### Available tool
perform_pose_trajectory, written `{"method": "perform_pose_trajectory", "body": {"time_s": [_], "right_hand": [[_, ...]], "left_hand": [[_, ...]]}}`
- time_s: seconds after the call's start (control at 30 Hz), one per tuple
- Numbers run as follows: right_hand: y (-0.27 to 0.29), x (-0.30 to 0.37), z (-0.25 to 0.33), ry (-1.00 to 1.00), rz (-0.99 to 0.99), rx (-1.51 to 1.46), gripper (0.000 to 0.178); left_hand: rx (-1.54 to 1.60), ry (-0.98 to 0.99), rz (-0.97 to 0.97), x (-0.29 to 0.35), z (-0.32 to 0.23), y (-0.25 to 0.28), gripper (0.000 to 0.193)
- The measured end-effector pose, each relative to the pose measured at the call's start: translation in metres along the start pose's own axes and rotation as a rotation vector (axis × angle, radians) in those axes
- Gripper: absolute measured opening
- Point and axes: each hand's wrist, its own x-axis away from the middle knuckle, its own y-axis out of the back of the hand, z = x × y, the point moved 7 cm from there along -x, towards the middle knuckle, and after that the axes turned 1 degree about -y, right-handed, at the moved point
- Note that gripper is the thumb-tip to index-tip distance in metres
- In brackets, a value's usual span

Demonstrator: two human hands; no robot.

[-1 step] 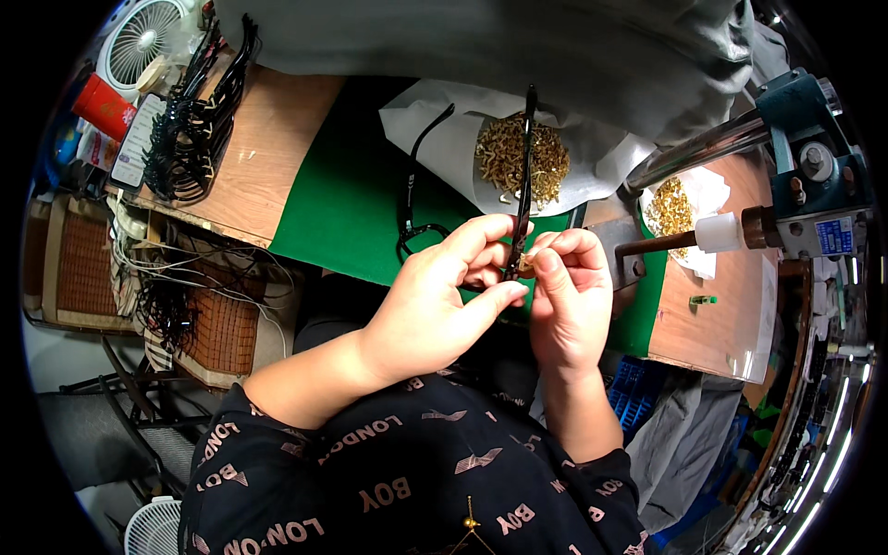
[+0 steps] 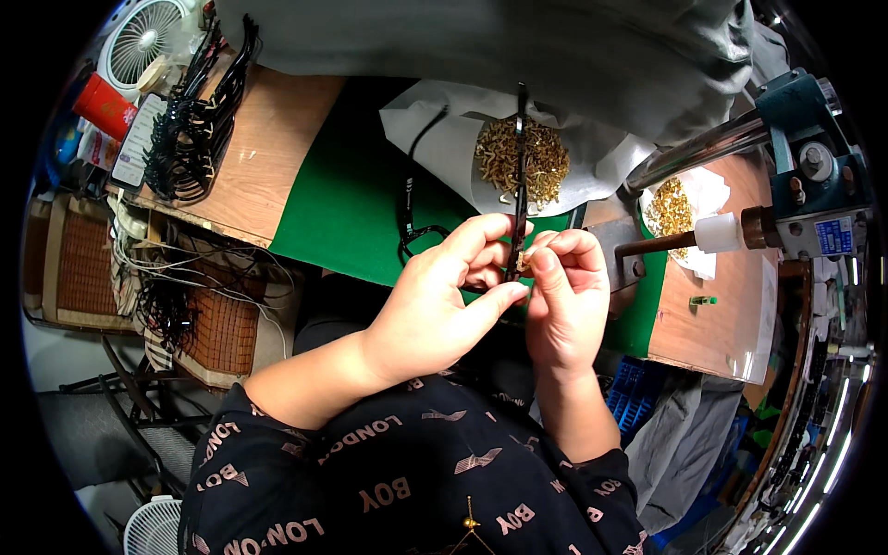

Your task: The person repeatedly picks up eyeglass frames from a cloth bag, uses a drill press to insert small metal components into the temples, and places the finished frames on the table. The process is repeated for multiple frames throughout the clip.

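My left hand [image 2: 421,301] is closed around the front of a black eyeglasses frame [image 2: 520,166], thumb and fingers near one end. Its two temples point away from me, and part of one rim shows left of the fingers. At the right corner of the frame, my right hand [image 2: 569,310] pinches a small gold-coloured metal piece [image 2: 524,261] against or very close to the black plastic. Whether the piece touches the frame is hard to tell. Beyond the hands, a heap of small gold metal parts [image 2: 509,157] lies on a white sheet [image 2: 407,116].
A green mat [image 2: 319,203] covers the middle of the wooden table [image 2: 287,111]. Several black eyeglasses frames [image 2: 190,153] are stacked at far left beside a phone [image 2: 139,139]. On the right stand a metal press [image 2: 814,166] and a second gold heap [image 2: 672,208]. Grey cloth [image 2: 481,42] hangs at the far edge.
The eyeglasses have tilted slightly, their temple tips shifting left. My right hand has moved a little left with the gold piece; my left hand has barely moved.
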Motion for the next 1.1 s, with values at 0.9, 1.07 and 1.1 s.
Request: {"method": "perform_pose_trajectory", "body": {"time_s": [0.9,1.07,1.1], "right_hand": [[-0.009,0.026,0.050,0.463,0.346,0.708,0.012],[0.006,0.025,0.084,0.562,0.313,0.910,0.009],[0.006,0.027,0.087,0.609,0.325,0.993,0.009]], "left_hand": [[0.497,0.212,0.190,-0.010,-0.035,-0.033,0.020],[0.526,0.215,0.308,-0.020,-0.027,-0.052,0.020],[0.528,0.206,0.312,-0.021,-0.026,-0.054,0.021]]}}
